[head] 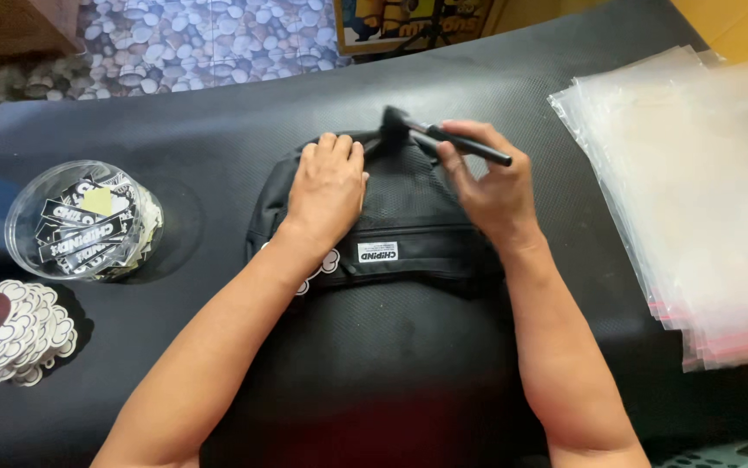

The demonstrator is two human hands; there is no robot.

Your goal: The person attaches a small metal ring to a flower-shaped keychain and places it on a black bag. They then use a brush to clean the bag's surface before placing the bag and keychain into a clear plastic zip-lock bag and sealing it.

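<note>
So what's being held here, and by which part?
The right hand holds a black brush by its handle; the left hand lies flat on the black bag.

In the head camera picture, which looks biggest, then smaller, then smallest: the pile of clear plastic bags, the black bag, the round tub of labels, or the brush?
1. Pile of clear plastic bags
2. Black bag
3. Round tub of labels
4. Brush

Two bare forearms, no sleeves, no rings

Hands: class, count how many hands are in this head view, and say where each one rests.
2. The left hand lies flat on the black bag; the right hand holds a black brush at the bag's top edge.
</note>
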